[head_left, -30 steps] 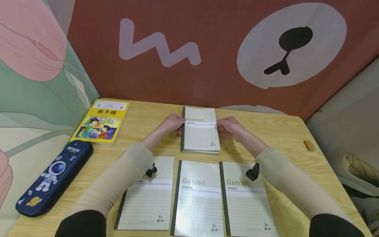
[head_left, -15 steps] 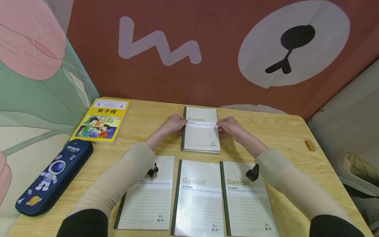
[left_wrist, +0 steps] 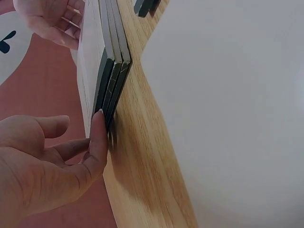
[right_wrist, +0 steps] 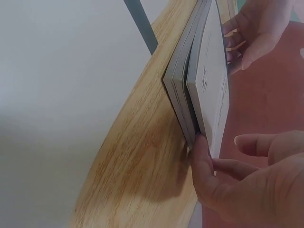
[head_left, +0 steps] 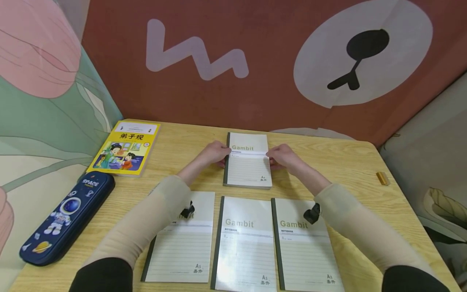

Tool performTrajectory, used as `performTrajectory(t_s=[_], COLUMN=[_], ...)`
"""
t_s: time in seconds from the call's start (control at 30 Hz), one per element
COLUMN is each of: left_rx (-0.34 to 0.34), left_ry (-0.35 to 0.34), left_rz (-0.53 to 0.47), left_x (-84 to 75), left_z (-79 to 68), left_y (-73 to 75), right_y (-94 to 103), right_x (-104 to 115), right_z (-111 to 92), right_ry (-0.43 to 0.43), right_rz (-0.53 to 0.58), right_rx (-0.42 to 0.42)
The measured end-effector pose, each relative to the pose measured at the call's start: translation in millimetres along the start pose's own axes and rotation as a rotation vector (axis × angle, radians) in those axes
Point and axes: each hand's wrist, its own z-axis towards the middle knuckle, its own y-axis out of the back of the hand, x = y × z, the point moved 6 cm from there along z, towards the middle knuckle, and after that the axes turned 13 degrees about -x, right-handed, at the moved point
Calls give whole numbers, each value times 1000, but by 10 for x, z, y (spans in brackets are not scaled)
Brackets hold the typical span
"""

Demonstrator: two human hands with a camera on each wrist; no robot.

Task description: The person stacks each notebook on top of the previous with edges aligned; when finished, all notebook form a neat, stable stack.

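Note:
A stack of white "Gambit" notebooks (head_left: 249, 164) with dark spines lies near the back edge of the table. My left hand (head_left: 216, 153) grips it at the spine side; in the left wrist view one fingertip (left_wrist: 99, 121) is on the dark spines, which number three. From the opposite side my right hand (head_left: 283, 156) grips the page edge. In the right wrist view its fingertip (right_wrist: 202, 145) sits at the lower corner, where a narrow gap shows beneath the top notebook (right_wrist: 209, 85). The undersides of the fingers are partly hidden in the head view.
Three more notebooks lie in a front row: left (head_left: 182, 251), middle (head_left: 245, 251) and right (head_left: 308, 255). A yellow book (head_left: 125, 150) and a dark blue space pencil case (head_left: 67, 219) are at left. A small golden-brown block (head_left: 382, 178) is near the right edge.
The stack has shifted very slightly right, and its lower edges line up more closely. Both hands have stayed at its sides. The front notebooks stay put.

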Motion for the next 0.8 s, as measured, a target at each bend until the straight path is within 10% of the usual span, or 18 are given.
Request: performTrajectory(t_s=[0.8], left_rx=[7], left_ry=[5], left_rz=[44], left_x=[42], left_z=[15], left_y=[-21], right_y=[-47], right_x=[-49], right_z=[44], right_ry=[3], right_rz=[-39], right_rx=[-15])
